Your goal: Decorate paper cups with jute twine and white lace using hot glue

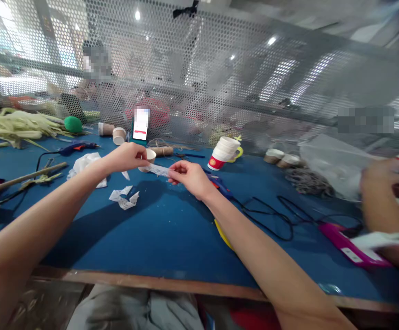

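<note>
A thin white strip (158, 170), paper-like with faint markings, stretches between my two hands above the blue table. My left hand (130, 157) pinches its left end, and my right hand (190, 176) grips the right end with curled fingers. Just behind the strip stands a paper cup (150, 156), partly hidden by my left hand. Torn white scraps (124, 198) lie on the table below my left hand. A crumpled white piece (85, 166) sits behind my left forearm. Beside my right wrist rests a blue glue gun (221, 187), partly covered.
A stack of white and red cups (223, 153) leans at centre back. A phone (141, 123) stands against the perforated metal screen (185, 82). Black cable (271, 217) loops toward a magenta power strip (352, 245). Pale husks (17, 126) lie at left. Another person's arm (380, 197) reaches in at right.
</note>
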A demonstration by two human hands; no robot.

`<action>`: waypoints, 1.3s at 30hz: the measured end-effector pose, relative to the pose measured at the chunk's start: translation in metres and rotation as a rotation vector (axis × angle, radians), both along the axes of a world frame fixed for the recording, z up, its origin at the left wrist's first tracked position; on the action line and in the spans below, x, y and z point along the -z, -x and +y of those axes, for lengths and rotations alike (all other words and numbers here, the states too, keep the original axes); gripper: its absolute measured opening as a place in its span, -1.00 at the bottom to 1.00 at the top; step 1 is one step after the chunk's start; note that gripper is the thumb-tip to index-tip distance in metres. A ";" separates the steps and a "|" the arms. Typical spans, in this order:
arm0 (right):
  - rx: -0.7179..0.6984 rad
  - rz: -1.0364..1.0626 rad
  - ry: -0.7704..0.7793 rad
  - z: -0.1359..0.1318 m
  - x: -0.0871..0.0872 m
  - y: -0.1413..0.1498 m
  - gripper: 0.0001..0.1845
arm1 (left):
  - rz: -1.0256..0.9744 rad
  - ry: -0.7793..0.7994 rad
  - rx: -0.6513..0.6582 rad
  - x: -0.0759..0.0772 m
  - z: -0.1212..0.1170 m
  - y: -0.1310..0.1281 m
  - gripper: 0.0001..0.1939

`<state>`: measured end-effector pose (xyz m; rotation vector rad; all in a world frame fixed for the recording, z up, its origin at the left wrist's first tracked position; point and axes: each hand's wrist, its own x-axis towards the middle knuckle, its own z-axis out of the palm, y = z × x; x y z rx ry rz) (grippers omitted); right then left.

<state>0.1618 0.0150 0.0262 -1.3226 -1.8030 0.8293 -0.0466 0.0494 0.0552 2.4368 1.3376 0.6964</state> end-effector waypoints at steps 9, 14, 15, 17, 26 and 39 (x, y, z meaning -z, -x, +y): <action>0.075 -0.203 -0.221 0.044 0.015 0.021 -0.90 | 0.180 -0.029 -0.116 0.035 0.029 -0.003 -0.70; 0.013 -0.207 -0.293 0.027 0.006 0.013 -0.94 | 0.128 -0.030 -0.062 0.035 0.022 -0.007 -0.79; -0.018 -0.203 -0.301 0.020 0.003 0.010 -0.95 | 0.120 -0.017 -0.031 0.032 0.017 -0.008 -0.80; -0.119 -0.196 -0.297 0.005 -0.004 0.002 -0.93 | 0.101 0.013 0.052 0.025 0.006 -0.010 -0.83; -0.213 -0.270 -0.202 -0.040 0.002 -0.028 -0.95 | -0.120 0.137 0.369 0.025 -0.027 -0.025 -0.79; -0.018 0.382 0.247 -0.043 0.022 -0.021 -0.85 | 0.319 0.514 0.294 0.011 -0.026 -0.011 -0.56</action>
